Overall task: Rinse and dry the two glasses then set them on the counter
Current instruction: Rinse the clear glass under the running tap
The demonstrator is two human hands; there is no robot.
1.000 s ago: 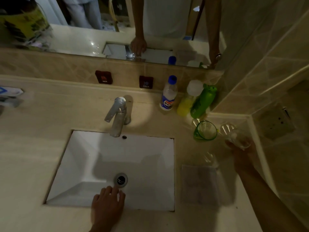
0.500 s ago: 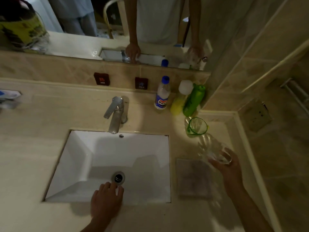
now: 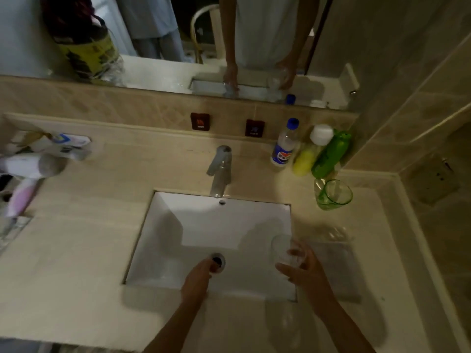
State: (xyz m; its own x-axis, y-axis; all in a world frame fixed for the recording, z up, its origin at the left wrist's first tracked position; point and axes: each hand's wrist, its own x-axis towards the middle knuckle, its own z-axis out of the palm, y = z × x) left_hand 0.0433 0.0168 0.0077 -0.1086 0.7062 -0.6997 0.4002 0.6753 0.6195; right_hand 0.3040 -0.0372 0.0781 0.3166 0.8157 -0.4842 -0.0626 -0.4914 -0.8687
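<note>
Head view: over the white sink [image 3: 204, 225], right hand [image 3: 304, 272] curls its fingers [image 3: 294, 252] round a clear glass [image 3: 285, 249]; left hand [image 3: 197, 278], fingers together, reaches over the drain [image 3: 218, 261]. Wet glass could slip and crack against the basin.

Clear glass [image 3: 286, 250] (tilted) over sink [image 3: 229, 225]
</note>
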